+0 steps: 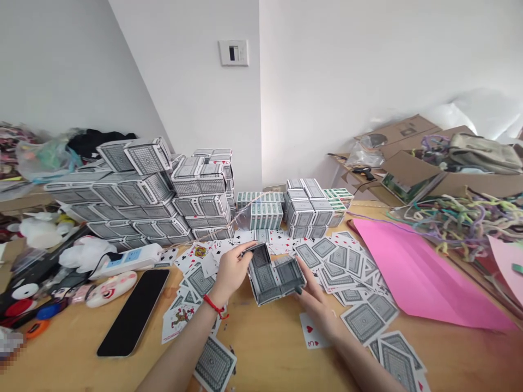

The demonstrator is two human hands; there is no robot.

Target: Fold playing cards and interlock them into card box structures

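Note:
Between my hands is an open box shape built of grey-backed playing cards point(266, 280), tilted so that its hollow inside shows. My left hand point(231, 272), with a red string bracelet at the wrist, pinches its upper left edge. The fingers of my right hand point(316, 305) are closed round its right side; part of that grip is hidden. Below my right hand lies a three of hearts point(312, 330). Loose cards point(343, 261) spread over the table to the right, and a joker point(180, 321) lies face up to the left.
Stacked card blocks point(134, 196) rise at the back left, with a smaller stack point(309, 209) at the back middle. A black phone point(134, 313) and a power strip point(131, 258) lie left. Pink paper point(420, 277) and a heap of fuzzy stems point(461, 218) are on the right.

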